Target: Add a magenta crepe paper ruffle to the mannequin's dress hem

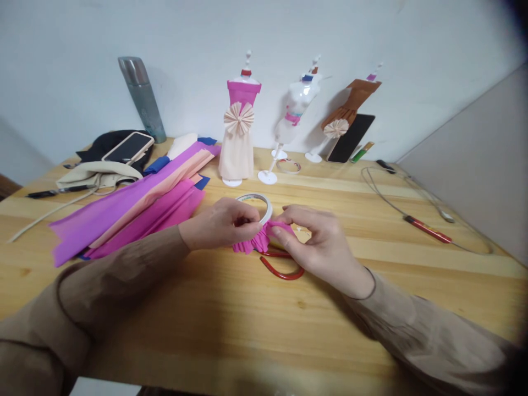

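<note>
Between my two hands is a strip of pink crepe paper (256,241), gathered into folds on its left part. My left hand (226,221) pinches its upper left edge. With thumb and forefinger, my right hand (315,242) grips the flatter right end. A roll of tape (267,204) stands just behind my fingers, its lower part hidden by them. Below the paper lie scissors with red handles (284,275), their blades mostly covered by the paper and my right hand.
Purple, peach and pink paper sheets (136,214) lie at left, near a phone (128,147) and a tilted bottle (142,99). Behind stand small mannequins, one in a pink and cream paper dress (237,157), one in brown (350,104). A red tool with a cable (429,229) lies at right.
</note>
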Demonstrator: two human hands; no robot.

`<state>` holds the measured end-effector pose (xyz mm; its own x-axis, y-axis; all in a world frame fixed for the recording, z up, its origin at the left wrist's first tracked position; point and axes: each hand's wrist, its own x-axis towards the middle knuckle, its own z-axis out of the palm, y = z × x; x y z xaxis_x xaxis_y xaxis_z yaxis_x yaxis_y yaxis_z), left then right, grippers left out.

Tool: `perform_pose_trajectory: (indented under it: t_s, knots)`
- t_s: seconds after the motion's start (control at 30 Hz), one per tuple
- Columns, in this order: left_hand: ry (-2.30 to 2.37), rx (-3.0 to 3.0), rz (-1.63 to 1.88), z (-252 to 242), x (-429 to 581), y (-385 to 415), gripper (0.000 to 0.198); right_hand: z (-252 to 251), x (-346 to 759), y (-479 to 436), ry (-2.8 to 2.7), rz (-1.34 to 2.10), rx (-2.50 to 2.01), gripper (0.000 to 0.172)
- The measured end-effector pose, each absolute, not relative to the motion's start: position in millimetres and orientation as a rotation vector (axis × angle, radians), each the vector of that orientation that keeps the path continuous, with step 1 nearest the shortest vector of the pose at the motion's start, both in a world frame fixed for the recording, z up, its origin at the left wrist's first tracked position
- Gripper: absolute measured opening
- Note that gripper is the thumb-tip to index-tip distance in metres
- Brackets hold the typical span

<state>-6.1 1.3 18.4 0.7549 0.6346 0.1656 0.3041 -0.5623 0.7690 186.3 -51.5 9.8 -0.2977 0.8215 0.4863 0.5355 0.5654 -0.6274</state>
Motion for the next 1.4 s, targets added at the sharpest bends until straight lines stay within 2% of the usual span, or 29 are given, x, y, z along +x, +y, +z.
perform_pose_trajectory:
  t_s: [0.17,0.43,0.87,1.1,1.23,1.4]
  knots:
    - [0.709,2.196,0.556,18.1,-5.9,1.3,0.03,8.7,186.3,-50.0,-1.962,0.488,-1.094,0.014]
    - [0.705,2.155,0.559,18.5,-6.9,0.9,0.031,4.7,188.1,-40.9,-1.638,1.051,-1.161,0.02]
    - [0.702,2.184,0.551,16.8,-5.7,-0.5,0.028,3.3,186.5,-39.2,-1.51,1.235,-1.154,0.027]
    - [0.655,2.308,0.569,13.1,-4.9,-1.5,0.028,-3.4,191.0,-31.8,-1.329,1.526,-1.144,0.034]
    - [0.648,2.351,0.546,12.7,-5.3,-2.1,0.027,-10.2,194.1,-27.3,-1.281,1.647,-1.127,0.032]
    - [0.633,2.125,0.456,15.0,-8.3,2.4,0.028,-7.5,197.1,-28.1,-1.312,1.705,-1.022,0.029]
